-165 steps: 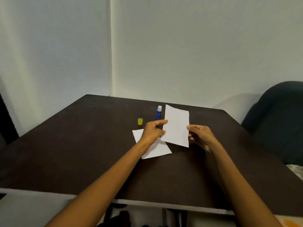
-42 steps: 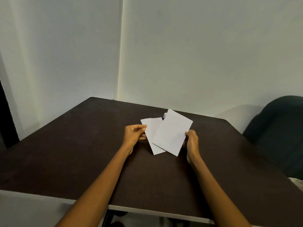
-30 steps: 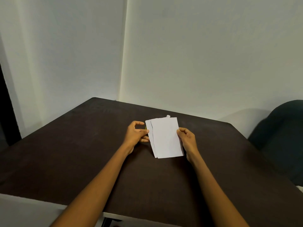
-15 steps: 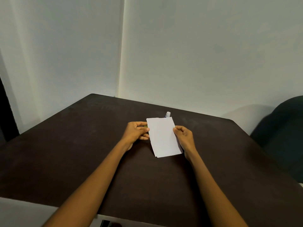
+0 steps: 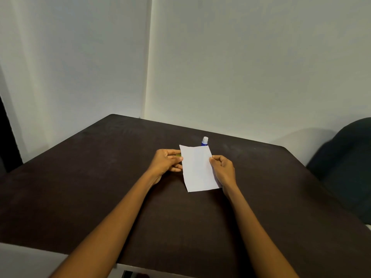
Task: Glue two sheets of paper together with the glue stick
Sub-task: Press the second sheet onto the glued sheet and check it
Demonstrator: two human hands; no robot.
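Dark table (image 5: 84, 197) in pale-walled corner; left hand (image 5: 165, 163), right hand (image 5: 222, 169) pinch white paper (image 5: 197, 169) edges.

We see matt white paper sheets (image 5: 197, 169) on the dark, matt, faintly grainy tabletop (image 5: 100, 177). Just behind the sheets, the glue stick (image 5: 204, 141) looks like smooth blue-and-white plastic. Beyond the tabletop, the wall (image 5: 241, 67) is matt.
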